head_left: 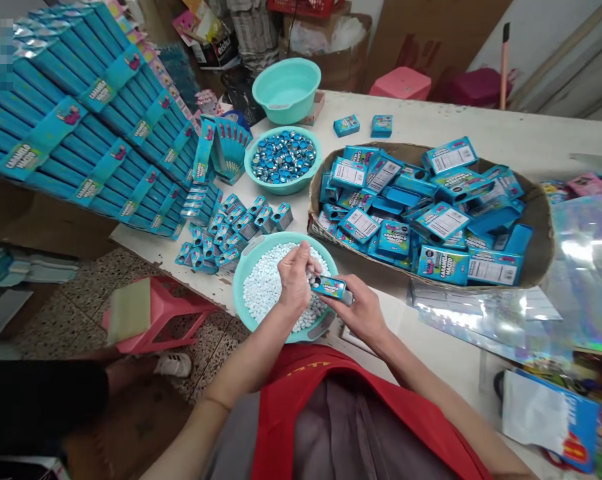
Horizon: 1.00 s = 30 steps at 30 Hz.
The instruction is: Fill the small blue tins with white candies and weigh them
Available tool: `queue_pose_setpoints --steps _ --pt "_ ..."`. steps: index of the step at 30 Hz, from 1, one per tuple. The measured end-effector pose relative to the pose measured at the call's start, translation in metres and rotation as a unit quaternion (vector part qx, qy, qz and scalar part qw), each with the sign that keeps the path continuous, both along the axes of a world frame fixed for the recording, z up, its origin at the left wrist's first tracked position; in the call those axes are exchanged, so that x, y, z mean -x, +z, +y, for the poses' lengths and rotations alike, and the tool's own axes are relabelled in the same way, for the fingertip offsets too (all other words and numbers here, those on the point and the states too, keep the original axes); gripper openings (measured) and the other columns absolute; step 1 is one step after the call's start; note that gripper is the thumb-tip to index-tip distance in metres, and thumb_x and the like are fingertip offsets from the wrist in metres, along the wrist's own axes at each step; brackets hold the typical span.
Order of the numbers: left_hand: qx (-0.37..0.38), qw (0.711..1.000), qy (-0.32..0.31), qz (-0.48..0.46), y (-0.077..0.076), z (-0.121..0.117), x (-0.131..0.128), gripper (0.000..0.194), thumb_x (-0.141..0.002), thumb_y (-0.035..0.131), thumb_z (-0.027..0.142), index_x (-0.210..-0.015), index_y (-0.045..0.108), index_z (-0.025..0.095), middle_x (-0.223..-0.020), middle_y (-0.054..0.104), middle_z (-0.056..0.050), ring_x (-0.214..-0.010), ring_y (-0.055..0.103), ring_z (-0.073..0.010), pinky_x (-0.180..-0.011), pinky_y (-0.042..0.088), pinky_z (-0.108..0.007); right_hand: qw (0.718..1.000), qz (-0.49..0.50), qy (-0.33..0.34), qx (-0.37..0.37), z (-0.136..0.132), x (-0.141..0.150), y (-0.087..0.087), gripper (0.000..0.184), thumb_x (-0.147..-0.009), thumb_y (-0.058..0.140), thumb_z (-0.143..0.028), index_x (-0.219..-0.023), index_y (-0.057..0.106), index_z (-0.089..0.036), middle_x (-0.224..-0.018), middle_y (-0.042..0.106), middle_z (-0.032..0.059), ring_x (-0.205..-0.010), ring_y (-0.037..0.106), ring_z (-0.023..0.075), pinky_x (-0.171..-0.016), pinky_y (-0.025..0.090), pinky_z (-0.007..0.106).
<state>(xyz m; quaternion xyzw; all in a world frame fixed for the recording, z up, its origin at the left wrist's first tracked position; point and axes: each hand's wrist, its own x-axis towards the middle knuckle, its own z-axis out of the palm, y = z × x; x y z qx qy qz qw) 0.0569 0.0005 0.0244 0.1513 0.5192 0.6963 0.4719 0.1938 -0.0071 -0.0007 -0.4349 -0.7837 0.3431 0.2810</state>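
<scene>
Your right hand [363,310] grips a small blue candy box [329,287] by its end, over the near rim of the basin [241,308] of white candies [265,287]. Your left hand [295,275] is closed, its fingers curled beside the box's open end, above those candies. Beyond the basin, to the left, small boxes [231,230] stand clustered; to the right, a cardboard tray [543,230] holds a heap of blue boxes [443,220]. Farther back sit a bowl of blue and silver pieces [283,157] and an empty turquoise basin [287,83].
</scene>
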Motion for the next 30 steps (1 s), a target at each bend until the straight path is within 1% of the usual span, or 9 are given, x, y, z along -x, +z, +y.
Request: queue_pose_setpoints --steps 6,13,16,18,20,22,24,26,30 --pt "-0.013 1.000 0.014 -0.016 -0.004 0.002 0.006 0.044 -0.076 0.064 0.055 -0.058 0.047 0.018 -0.045 0.039 0.006 -0.046 0.049 -0.0084 -0.049 0.037 -0.022 1.000 0.001 -0.001 0.009 0.003 0.005 0.001 0.026 -0.082 0.064 -0.041 -0.100 0.062 -0.023 -0.092 0.067 0.0065 -0.086 0.063 0.0232 -0.074 0.049 0.035" --pt "-0.013 1.000 0.003 -0.028 -0.005 0.008 0.002 0.043 -0.071 0.070 0.053 -0.063 0.047 0.017 -0.050 0.034 0.007 -0.040 0.028 -0.0031 -0.037 0.020 -0.019 1.000 0.005 -0.011 0.011 0.005 0.008 -0.006 0.028 -0.080 0.065 -0.041 -0.100 0.062 -0.022 -0.090 0.066 0.0063 -0.085 0.063 0.0235 -0.074 0.049 0.035" --pt "-0.009 0.999 -0.001 -0.032 -0.008 0.012 0.011 0.042 -0.072 0.069 0.054 -0.066 0.048 0.018 -0.048 0.028 0.009 -0.037 0.021 -0.0028 -0.036 0.015 -0.019 0.999 0.028 -0.018 0.028 0.004 -0.002 -0.008 0.028 -0.079 0.067 -0.040 -0.100 0.061 -0.022 -0.091 0.067 0.0059 -0.085 0.063 0.0227 -0.075 0.049 0.035" --pt "0.011 1.000 -0.001 0.021 -0.017 0.011 0.026 0.040 -0.076 0.063 0.056 -0.067 0.050 0.019 -0.047 0.028 0.009 -0.037 0.024 -0.0043 -0.036 0.018 -0.018 0.997 0.047 -0.037 0.052 0.002 -0.018 -0.009 0.030 -0.077 0.069 -0.038 -0.100 0.061 -0.021 -0.093 0.067 0.0054 -0.085 0.063 0.0216 -0.075 0.050 0.033" --pt "0.066 0.986 -0.038 0.148 -0.032 0.008 0.046 0.036 -0.076 0.062 0.054 -0.069 0.055 0.019 -0.050 0.042 0.005 -0.044 0.040 -0.0080 -0.042 0.031 -0.019 0.992 0.051 -0.079 0.078 -0.003 -0.043 -0.011 0.031 -0.075 0.070 -0.037 -0.099 0.060 -0.021 -0.092 0.068 0.0044 -0.081 0.064 0.0204 -0.073 0.050 0.032" --pt "0.136 0.935 -0.115 0.307 -0.053 0.001 0.067 0.028 -0.068 0.072 0.045 -0.077 0.062 0.020 -0.074 0.063 -0.002 -0.074 0.059 -0.0166 -0.062 0.046 -0.025 0.987 0.035 -0.133 0.087 -0.010 -0.071 -0.018 0.030 -0.075 0.069 -0.039 -0.097 0.059 -0.021 -0.089 0.068 0.0039 -0.077 0.063 0.0199 -0.069 0.050 0.032" --pt "0.185 0.885 -0.140 0.405 -0.074 -0.007 0.084 0.033 -0.065 0.074 0.038 -0.092 0.065 0.021 -0.104 0.066 -0.008 -0.104 0.057 -0.0249 -0.086 0.046 -0.034 0.980 0.013 -0.179 0.081 -0.017 -0.097 -0.030 0.030 -0.075 0.068 -0.041 -0.095 0.060 -0.021 -0.089 0.068 0.0048 -0.078 0.063 0.0207 -0.069 0.051 0.033" --pt "0.212 0.870 -0.127 0.427 -0.091 -0.013 0.094 0.039 -0.070 0.068 0.039 -0.104 0.064 0.020 -0.118 0.062 -0.011 -0.116 0.053 -0.0272 -0.097 0.041 -0.039 0.974 -0.001 -0.213 0.080 -0.024 -0.116 -0.047 0.032 -0.075 0.067 -0.045 -0.094 0.060 -0.021 -0.090 0.067 0.0060 -0.080 0.063 0.0219 -0.071 0.051 0.034" --pt "0.220 0.888 -0.119 0.386 -0.103 -0.016 0.096 0.036 -0.074 0.061 0.043 -0.099 0.065 0.017 -0.108 0.066 -0.011 -0.106 0.059 -0.0264 -0.095 0.044 -0.039 0.962 0.009 -0.246 0.116 -0.034 -0.133 -0.076 0.039 -0.072 0.068 -0.051 -0.096 0.059 -0.020 -0.094 0.067 0.0078 -0.087 0.064 0.0245 -0.076 0.052 0.040"
